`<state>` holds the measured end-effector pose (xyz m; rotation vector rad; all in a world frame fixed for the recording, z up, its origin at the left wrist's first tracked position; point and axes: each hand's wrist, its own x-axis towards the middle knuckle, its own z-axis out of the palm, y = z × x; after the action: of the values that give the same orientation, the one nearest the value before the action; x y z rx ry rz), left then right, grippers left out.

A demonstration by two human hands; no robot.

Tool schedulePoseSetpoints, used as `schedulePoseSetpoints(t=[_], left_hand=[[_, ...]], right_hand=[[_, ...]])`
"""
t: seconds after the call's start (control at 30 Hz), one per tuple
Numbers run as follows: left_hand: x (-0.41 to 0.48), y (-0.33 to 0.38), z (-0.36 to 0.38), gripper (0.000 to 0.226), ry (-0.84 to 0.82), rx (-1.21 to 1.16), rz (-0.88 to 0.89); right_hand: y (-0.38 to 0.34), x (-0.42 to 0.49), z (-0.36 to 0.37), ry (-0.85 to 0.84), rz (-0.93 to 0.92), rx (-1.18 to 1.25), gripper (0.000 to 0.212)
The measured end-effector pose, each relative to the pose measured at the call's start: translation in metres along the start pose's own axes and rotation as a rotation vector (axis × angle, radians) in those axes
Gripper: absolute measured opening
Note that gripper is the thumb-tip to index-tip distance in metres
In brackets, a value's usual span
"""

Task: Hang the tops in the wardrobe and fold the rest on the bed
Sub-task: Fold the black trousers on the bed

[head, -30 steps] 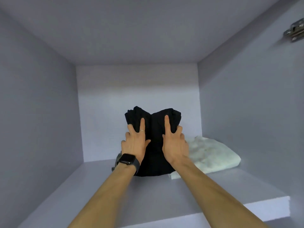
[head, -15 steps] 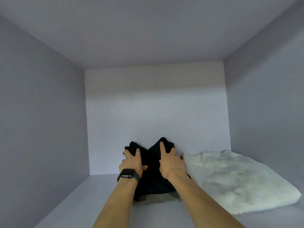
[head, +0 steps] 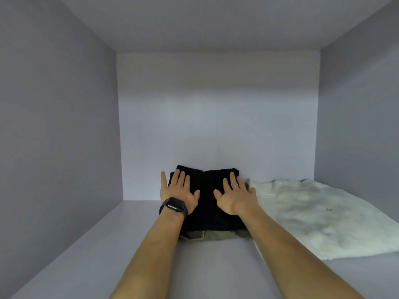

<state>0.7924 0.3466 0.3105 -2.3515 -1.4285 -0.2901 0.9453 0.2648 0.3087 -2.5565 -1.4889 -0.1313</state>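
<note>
The pale lilac left side wall (head: 54, 126) of the wardrobe compartment closes the scene on that side. From its foot the smooth lilac shelf board (head: 108, 255) runs back to the plain pale back wall (head: 216, 115).

A bare forearm reaches in over the shelf, with a black square-faced wristwatch (head: 172, 207) on the wrist. The left grip (head: 179, 190), a bare hand, is spread wide and flat, palm down, with fingers straight and a thin silver ring (head: 187, 185) on one of them. It presses on the left half of the folded black fabric garment (head: 207, 199) and curls round nothing. Its outermost finger juts past the garment's left edge.

The black garment lies on the shelf, pushed back so its far edge is against or just short of the back wall. A crease runs down its middle, between the two hands. It sits on top of a folded khaki-tan garment (head: 207, 235), which shows only as a strip along the near edge.

The right grip (head: 235, 197) is also wide and flat, palm down on the right half of the black garment, with thumb pointing inward. Its outer fingers are blurred where they meet the white item's edge, so I cannot tell if they touch it.

Just beside the stack, a folded white fluffy fleece-like item (head: 313, 216) lies flat and fills the shelf's right side up to the lilac right side wall (head: 362, 126). It hems in the black garment on that side.
</note>
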Motion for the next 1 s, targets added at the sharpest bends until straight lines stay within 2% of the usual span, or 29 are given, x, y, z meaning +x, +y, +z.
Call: schedulePoseSetpoints(t=[0.13,0.27,0.4,0.5,0.67,0.83,1.0], left_hand=[[0.003,-0.006,0.002,0.071,-0.075,-0.021,-0.005],[0.002,-0.008,0.002,0.072,-0.122,-0.095,0.002],[-0.005,-0.004,-0.012,0.066,-0.085,-0.017,0.019],[-0.016,0.004,-0.023,0.062,-0.106,-0.177,0.083],[-0.038,0.000,0.000,0.060,-0.139,-0.400,0.048],[-0.042,0.003,0.014,0.061,-0.040,-0.422,0.034],[-0.046,0.001,0.008,0.061,-0.056,-0.453,0.041]], right_hand=[[0.002,0.007,0.000,-0.102,0.075,0.005,0.078],[0.008,0.010,-0.003,-0.208,0.104,0.112,0.083],[-0.001,-0.003,-0.011,-0.059,0.103,-0.127,0.078],[-0.010,-0.016,-0.025,0.073,0.023,-0.266,0.071],[-0.016,-0.034,-0.016,-0.113,-0.026,-0.057,0.066],[-0.004,-0.044,0.014,0.039,-0.026,0.037,0.066],[-0.010,-0.055,0.011,0.120,-0.025,0.089,0.064]])
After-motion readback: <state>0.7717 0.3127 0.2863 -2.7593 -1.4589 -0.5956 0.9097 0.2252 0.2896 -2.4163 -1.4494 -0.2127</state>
